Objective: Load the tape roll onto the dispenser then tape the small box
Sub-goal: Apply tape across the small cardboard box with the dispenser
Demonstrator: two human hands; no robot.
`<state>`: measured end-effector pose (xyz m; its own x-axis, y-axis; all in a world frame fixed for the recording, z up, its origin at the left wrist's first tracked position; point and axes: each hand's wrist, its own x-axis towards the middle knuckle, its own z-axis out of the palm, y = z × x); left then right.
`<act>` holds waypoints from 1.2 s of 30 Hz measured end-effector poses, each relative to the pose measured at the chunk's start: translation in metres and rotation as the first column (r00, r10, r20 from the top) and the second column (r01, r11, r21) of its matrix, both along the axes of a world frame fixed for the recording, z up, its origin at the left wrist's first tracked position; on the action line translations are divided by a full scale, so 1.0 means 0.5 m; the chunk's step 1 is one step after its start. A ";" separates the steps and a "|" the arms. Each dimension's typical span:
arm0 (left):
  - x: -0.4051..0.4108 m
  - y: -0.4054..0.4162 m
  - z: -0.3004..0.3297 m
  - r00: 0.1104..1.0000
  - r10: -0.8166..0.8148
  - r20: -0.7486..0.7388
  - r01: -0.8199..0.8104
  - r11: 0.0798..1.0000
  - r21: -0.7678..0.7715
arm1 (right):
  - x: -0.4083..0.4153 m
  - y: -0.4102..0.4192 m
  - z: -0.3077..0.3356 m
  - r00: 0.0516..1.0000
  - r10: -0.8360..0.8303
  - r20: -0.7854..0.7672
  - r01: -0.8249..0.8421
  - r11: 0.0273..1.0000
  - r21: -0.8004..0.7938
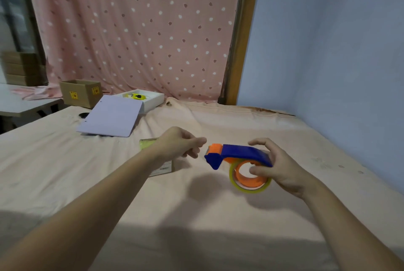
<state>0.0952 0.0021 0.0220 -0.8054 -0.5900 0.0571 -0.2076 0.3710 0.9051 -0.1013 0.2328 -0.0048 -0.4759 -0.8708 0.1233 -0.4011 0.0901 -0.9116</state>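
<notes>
One tape roll (249, 180), yellowish and clear, sits on the orange hub of one blue dispenser (240, 153), held just above the peach cloth (218, 216). The right hand (282, 168) grasps the dispenser's rear end, thumb at the hub. The left hand (181, 144) hangs loosely curled beside the dispenser's front, grasping nothing. One small box (162, 167) lies mostly hidden under the left wrist. Farther off: one cardboard box (82, 92), one white tray (150, 100), one white sheet (111, 117)

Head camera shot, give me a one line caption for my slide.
Right hand holds the blue dispenser with the tape roll loaded; left hand empty above the small box.
</notes>
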 end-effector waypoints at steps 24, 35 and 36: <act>0.174 -0.229 -0.040 0.740 0.622 -0.257 -0.411 0.720 0.560 | 0.115 -0.423 0.247 0.884 0.246 -0.399 -0.256 0.966 0.027; 0.164 -0.226 -0.178 0.685 0.688 -0.241 -0.451 0.660 0.601 | 0.035 -0.462 0.236 0.829 0.247 -0.501 -0.198 0.969 0.149; 0.158 -0.223 -0.184 0.677 0.694 -0.246 -0.456 0.658 0.600 | 0.029 -0.467 0.238 0.827 0.243 -0.508 -0.191 0.970 0.153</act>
<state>0.1745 -0.1096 -0.0699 -0.2430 -0.9635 -0.1121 0.2135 -0.1659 0.9627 -0.0865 -0.0006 0.1143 -0.1616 -0.9636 0.2131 -0.8314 0.0166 -0.5555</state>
